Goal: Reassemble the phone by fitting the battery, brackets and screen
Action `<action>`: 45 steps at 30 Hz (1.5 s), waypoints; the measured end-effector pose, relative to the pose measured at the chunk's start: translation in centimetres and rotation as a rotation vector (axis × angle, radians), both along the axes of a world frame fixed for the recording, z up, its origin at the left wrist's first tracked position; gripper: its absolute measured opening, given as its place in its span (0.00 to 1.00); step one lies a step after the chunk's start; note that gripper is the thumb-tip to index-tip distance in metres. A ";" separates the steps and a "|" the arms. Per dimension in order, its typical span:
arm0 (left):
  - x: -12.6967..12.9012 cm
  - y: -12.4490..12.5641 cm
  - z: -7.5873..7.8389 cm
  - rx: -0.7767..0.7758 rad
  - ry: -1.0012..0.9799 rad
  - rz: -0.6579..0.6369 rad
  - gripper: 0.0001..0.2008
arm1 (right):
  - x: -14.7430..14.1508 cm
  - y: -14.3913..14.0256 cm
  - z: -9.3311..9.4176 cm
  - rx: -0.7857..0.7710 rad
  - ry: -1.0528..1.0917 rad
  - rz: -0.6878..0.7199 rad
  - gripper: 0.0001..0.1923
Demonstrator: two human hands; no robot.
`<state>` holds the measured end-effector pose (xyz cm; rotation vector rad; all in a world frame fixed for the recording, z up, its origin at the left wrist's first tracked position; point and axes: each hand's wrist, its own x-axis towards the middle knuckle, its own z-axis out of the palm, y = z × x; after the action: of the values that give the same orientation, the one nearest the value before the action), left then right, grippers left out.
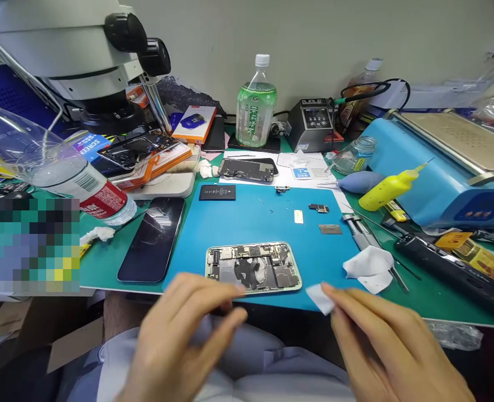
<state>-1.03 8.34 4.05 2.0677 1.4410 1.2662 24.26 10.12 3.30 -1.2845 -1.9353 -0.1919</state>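
Phone chassis lengthwise left-right, innards up

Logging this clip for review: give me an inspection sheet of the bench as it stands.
Surface: blue mat on a green bench.
Job's things: opened phone on the mat; small white wipe pinched by the right hand.
Clutter: phone screen, battery, crumpled tissue, green bottle, yellow squeeze bottle.
Grippers: left hand holds nothing visible.
Cables: black lead at the soldering station.
Surroundings: microscope, pale wall.
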 end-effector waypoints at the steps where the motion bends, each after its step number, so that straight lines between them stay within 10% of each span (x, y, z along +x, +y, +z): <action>1: -0.8 0.5 0.0 0.091 0.188 0.084 0.17 | 0.4 0.9 0.1 0.032 -0.118 0.044 0.15; 6: -2.2 2.7 -1.3 0.001 0.481 0.017 0.38 | 0.1 3.1 0.7 0.050 -0.360 0.203 0.14; 31: -2.0 3.4 -2.8 -0.026 0.385 0.028 0.44 | -0.1 4.2 2.9 0.063 -0.577 0.349 0.21; 35: -1.9 3.6 -2.1 -0.078 0.394 -0.014 0.49 | 1.7 4.9 2.0 -0.027 -0.359 0.461 0.22; 40: -1.3 4.4 0.3 -0.105 0.550 -0.090 0.47 | 3.1 5.2 0.0 -0.192 0.318 0.098 0.10; 45: -0.8 5.1 1.8 -0.181 0.609 -0.145 0.35 | 3.1 5.5 0.2 -0.429 0.496 0.067 0.10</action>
<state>-1.85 13.47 5.85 2.4876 1.5211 0.4355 27.40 15.57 3.50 -1.3702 -1.6245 0.5560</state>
